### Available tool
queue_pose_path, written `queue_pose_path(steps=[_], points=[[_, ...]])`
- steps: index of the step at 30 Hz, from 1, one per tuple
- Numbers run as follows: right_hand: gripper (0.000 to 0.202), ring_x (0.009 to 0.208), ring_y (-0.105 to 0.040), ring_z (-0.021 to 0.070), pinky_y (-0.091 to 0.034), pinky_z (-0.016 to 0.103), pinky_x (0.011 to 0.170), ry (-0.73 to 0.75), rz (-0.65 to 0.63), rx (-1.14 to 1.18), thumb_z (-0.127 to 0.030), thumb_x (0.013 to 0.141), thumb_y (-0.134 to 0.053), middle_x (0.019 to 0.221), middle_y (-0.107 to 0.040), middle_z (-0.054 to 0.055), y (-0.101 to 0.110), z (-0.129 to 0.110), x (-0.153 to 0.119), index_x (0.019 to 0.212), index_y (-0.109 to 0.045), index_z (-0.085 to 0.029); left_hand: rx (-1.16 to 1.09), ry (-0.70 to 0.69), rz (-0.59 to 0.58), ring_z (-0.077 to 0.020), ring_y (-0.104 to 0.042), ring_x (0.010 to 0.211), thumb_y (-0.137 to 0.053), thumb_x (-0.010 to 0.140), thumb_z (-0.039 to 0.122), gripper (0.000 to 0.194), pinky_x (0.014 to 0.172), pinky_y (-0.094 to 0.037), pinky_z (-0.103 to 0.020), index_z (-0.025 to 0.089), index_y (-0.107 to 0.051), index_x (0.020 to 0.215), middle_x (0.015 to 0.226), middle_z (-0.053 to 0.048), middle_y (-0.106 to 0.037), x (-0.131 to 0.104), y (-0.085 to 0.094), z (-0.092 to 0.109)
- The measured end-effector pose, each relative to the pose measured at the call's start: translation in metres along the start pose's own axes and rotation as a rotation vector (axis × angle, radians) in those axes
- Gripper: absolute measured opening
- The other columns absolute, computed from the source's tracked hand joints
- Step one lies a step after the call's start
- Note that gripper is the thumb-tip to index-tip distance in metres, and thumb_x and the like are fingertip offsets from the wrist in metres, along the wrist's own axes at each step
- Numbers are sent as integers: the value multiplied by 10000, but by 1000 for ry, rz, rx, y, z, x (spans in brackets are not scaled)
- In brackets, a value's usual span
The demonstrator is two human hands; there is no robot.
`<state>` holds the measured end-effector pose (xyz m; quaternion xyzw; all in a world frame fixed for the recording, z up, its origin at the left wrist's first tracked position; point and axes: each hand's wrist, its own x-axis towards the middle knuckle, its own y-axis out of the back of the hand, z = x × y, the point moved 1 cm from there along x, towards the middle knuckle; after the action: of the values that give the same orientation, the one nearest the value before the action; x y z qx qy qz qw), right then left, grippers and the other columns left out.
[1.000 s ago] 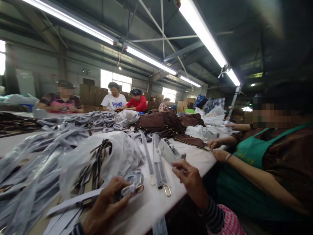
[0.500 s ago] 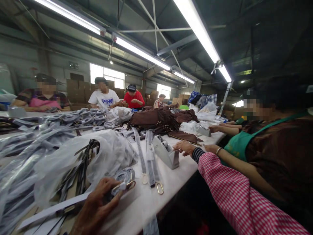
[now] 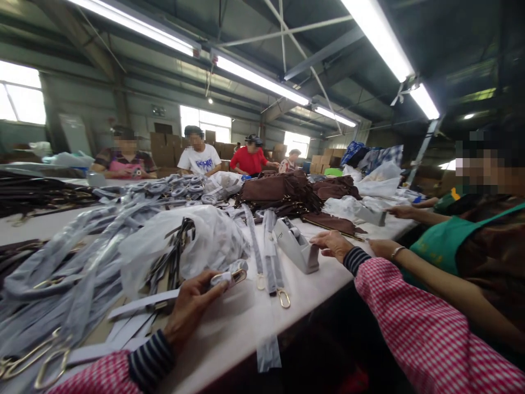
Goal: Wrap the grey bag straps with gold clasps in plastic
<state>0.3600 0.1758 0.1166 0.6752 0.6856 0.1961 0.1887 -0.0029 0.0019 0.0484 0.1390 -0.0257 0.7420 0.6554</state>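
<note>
In my left hand (image 3: 192,303), thumb and fingers pinch a rolled-up strap (image 3: 220,279) in clear wrapping, its gold metal clasp sticking out to the right. My right hand (image 3: 333,244) reaches to the front end of a grey tape dispenser (image 3: 293,246), fingers bent together at its edge; whatever they pinch there is too small to make out. Between the hands, wrapped straps (image 3: 270,262) lie lengthwise on the white table (image 3: 229,334), with a gold oval ring (image 3: 284,299) at the near end.
Left of me lie a heap of wrapped grey straps (image 3: 77,262), a clear plastic bag (image 3: 213,241) and dark strips (image 3: 174,257). Brown bags (image 3: 270,189) are piled mid-table. A strip (image 3: 268,353) hangs off the near edge. A co-worker's forearm (image 3: 435,279) is close on the right; others sit across.
The view has swung left and shows more of my left sleeve. My left hand still holds the rolled strap, now lifted and turned; my right hand stays at the tape dispenser.
</note>
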Motion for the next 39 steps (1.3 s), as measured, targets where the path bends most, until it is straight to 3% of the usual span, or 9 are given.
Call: queue_pose_path(steps=[6,15,21,24,28,33,36,39], points=[[96,601,-517,130,-415,200,468,-29,53,124,-139,762,-704,641,-606,19,-4,-2,3,666,-704,-136,-204,38,27,-177,-575,790,-767,802,435,306,714,-413,-253,150,-771,915,857,-37,-717,-2,-2,3],[149,607,-584,113,-554,212,549,4,137,292,-83,749,-682,659,-620,8,-7,-3,-15,617,-635,-135,-14,57,-9,-272,-660,911,-731,799,566,454,733,-494,-294,175,-771,1026,959,-64,-758,0,-2,-8],[142,508,-563,94,-430,161,398,-97,139,297,-118,806,-689,616,-626,16,-8,13,-35,667,-658,-117,77,56,-14,-293,-711,946,-754,761,604,484,739,-541,-279,222,-780,1058,1012,-42,-778,0,-2,-11],[139,474,-578,85,-415,156,387,-158,100,295,-149,842,-703,663,-675,27,-13,20,-33,717,-650,-115,75,61,28,-299,-726,936,-753,749,625,496,696,-559,-268,233,-783,1050,1017,-40,-786,1,-1,-13],[214,439,-558,71,-380,141,369,-159,80,226,-151,886,-708,601,-635,-36,-11,28,-24,698,-608,-127,99,93,-54,-312,-732,967,-756,748,625,523,670,-577,-265,231,-770,1091,1080,-50,-786,5,5,-22],[290,314,-457,76,-296,168,300,-110,67,134,-56,751,-717,414,-497,-66,-1,41,-42,543,-541,-153,113,68,-88,-321,-720,1001,-717,788,637,544,748,-581,-305,214,-755,1128,1120,-75,-776,8,7,-25],[194,353,-464,75,-336,174,316,6,-29,174,-191,740,-743,482,-526,-66,-17,32,-68,626,-590,-155,100,33,-64,-316,-703,998,-690,821,616,506,764,-557,-323,194,-763,1090,1095,-81,-776,4,1,-16],[271,389,-470,72,-376,180,346,107,-226,309,-378,740,-773,547,-557,-54,-63,4,-99,718,-632,-148,95,2,-25,-293,-689,986,-680,845,569,440,803,-521,-328,190,-767,1049,1038,-66,-777,1,-2,-9]])
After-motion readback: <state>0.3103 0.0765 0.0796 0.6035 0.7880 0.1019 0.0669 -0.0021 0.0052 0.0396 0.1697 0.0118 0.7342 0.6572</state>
